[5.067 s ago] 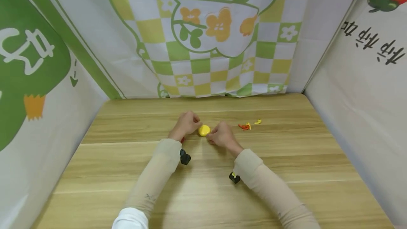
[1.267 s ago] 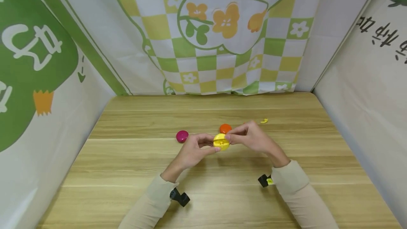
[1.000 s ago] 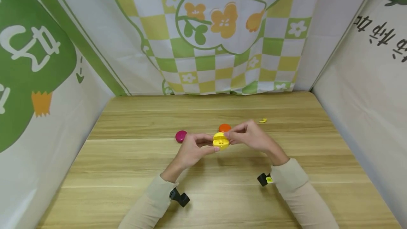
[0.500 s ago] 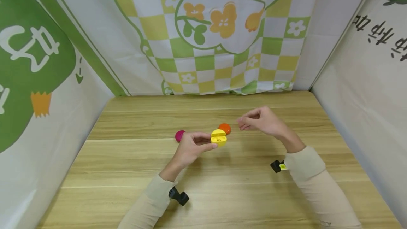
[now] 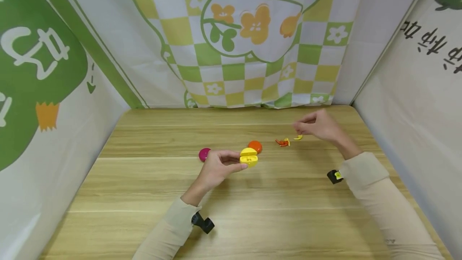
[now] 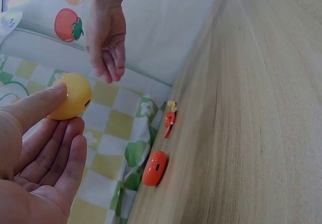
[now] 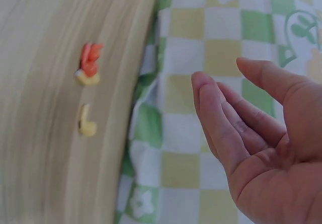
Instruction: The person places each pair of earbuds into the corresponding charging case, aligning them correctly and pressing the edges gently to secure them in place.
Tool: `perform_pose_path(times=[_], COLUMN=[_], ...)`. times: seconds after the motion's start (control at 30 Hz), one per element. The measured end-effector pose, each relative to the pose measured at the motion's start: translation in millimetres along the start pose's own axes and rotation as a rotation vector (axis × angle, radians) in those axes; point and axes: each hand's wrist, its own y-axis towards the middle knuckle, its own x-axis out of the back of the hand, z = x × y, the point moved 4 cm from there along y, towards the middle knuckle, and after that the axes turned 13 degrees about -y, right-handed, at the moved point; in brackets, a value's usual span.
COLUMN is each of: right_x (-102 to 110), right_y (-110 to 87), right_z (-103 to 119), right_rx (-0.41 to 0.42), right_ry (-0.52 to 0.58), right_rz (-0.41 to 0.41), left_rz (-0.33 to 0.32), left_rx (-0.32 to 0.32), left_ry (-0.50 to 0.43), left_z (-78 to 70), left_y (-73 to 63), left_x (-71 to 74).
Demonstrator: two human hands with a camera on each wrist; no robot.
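My left hand [image 5: 216, 167] holds a yellow earbud case [image 5: 249, 161] above the table, thumb on the near side and fingers behind. Its lid is raised, and the tray inside faces me. In the left wrist view the rounded back of the case [image 6: 76, 94] shows. My right hand [image 5: 319, 125] hovers above a loose yellow earbud [image 5: 298, 137] at the back right. In the right wrist view, thumb and fingers are apart with nothing between them. Left of that earbud, another yellow earbud [image 5: 287, 141] lies against orange-red earbuds [image 5: 281, 143].
A closed orange case [image 5: 255, 146] lies just behind the yellow one. A magenta case [image 5: 204, 154] sits farther left, partly hidden by my left hand. The wooden table [image 5: 267, 212] meets a checked cloth [image 5: 231, 71] at the back.
The yellow case was lying closed on the table; now it is lifted and its lid is raised. My right hand has let go of it and moved right, toward the back.
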Motion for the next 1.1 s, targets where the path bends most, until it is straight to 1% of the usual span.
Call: perform_pose_path(times=[0.1, 0.17, 0.37, 0.53, 0.67, 0.77, 0.97, 1.1], right_x=[0.1, -1.7, -10.0, -16.6, -23.2, -28.9, -38.8, -42.2], right_y=[3.8, 6.6, 14.3, 21.8, 26.1, 29.0, 34.7, 37.9], right_z=[-11.2, -19.5, -42.9, -59.9, -71.4, -77.5, -80.5, -80.7], right_rx=[-0.023, -0.022, -0.044, -0.031, -0.032, -0.043, -0.026, -0.041], right_ry=[-0.07, -0.113, -0.198, -0.285, -0.306, -0.307, -0.308, -0.309], right_rz=[-0.021, -0.032, -0.06, -0.119, -0.154, -0.159, -0.166, -0.143], left_rz=[0.0, -0.002, -0.008, -0.015, -0.018, -0.02, -0.018, -0.021], left_rx=[0.0, 0.0, 0.008, 0.017, 0.021, 0.024, 0.022, 0.019], left_ry=[-0.001, -0.005, -0.011, -0.018, -0.023, -0.024, -0.023, -0.025], left_z=[-0.3, -0.6, -1.6, -2.0, -2.1, -1.7, -1.9, -2.9], left_y=[0.2, 0.2, 0.3, 0.3, -0.1, -0.4, -0.9, -1.2], left_x=[0.9, 1.4, 2.8, 3.8, 4.5, 5.1, 5.2, 4.9])
